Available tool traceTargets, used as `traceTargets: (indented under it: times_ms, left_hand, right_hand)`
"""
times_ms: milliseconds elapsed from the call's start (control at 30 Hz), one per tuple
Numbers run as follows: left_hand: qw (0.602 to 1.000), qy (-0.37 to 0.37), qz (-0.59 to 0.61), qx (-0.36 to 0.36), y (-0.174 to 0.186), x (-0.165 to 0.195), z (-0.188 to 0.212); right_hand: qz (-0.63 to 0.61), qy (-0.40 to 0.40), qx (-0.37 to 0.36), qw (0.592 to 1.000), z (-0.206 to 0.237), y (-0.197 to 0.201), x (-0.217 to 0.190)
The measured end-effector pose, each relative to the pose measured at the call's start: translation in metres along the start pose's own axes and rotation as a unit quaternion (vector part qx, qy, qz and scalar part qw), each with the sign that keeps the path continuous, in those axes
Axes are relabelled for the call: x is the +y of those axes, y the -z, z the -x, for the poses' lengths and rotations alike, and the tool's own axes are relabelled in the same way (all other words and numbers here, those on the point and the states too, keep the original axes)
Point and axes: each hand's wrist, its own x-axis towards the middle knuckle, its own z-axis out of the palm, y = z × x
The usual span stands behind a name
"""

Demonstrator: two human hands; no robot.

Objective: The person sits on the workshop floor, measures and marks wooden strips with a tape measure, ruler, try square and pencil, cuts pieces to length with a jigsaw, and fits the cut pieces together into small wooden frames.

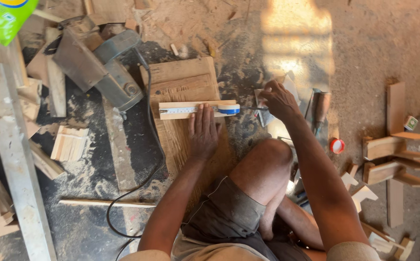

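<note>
A short wooden strip (171, 104) lies across a wider plank (181, 77) on the floor. A white measuring tape (178, 110) runs along the strip, with its blue case (229, 109) at the right end. My left hand (203, 131) lies flat on the plank, fingertips pressing on the strip and tape. Just right of the case, my right hand (280, 100) pinches a thin dark pencil (254, 108) whose tip points toward the case. My bent right knee (265, 159) is beside the plank.
A grey circular saw (104, 65) sits at the plank's upper left, its black cord (149, 159) looping down past my left arm. Wood offcuts (69, 143) and a long pale board (12, 159) lie left. A red cap (337, 145), a metal tool (321, 106) and wood pieces (384, 147) lie right.
</note>
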Motion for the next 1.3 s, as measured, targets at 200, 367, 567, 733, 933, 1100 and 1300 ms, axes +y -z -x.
traceTargets:
  times_ms: [200,367,567,733,933,1100,1300]
  left_hand:
    - [0.999,0.014,-0.013,0.044,0.001,0.002,0.001]
    - [0.999,0.01,-0.035,0.018,0.004,0.001,-0.001]
    - [0.999,0.017,-0.03,0.03,0.013,0.001,-0.002]
    - [0.999,0.018,-0.022,0.041,0.015,0.0,-0.004]
    - [1.0,0.011,-0.025,0.015,0.005,-0.002,-0.001]
    - [0.999,0.001,-0.04,-0.012,-0.002,-0.003,0.002]
    - [0.999,0.0,-0.037,-0.026,-0.005,-0.003,0.003]
  right_hand:
    - [-0.077,0.0,0.071,0.994,0.001,-0.004,0.014]
    - [-0.373,-0.083,0.143,0.913,-0.013,0.018,0.002]
    - [-0.621,0.053,0.1,0.776,-0.05,0.028,-0.063]
    - [-0.454,0.145,0.026,0.879,-0.076,0.017,-0.097]
    - [-0.451,0.061,-0.039,0.889,-0.075,0.013,-0.113]
    - [-0.47,0.046,-0.058,0.88,-0.078,0.019,-0.118]
    - [-0.482,0.03,-0.075,0.872,-0.078,0.026,-0.119]
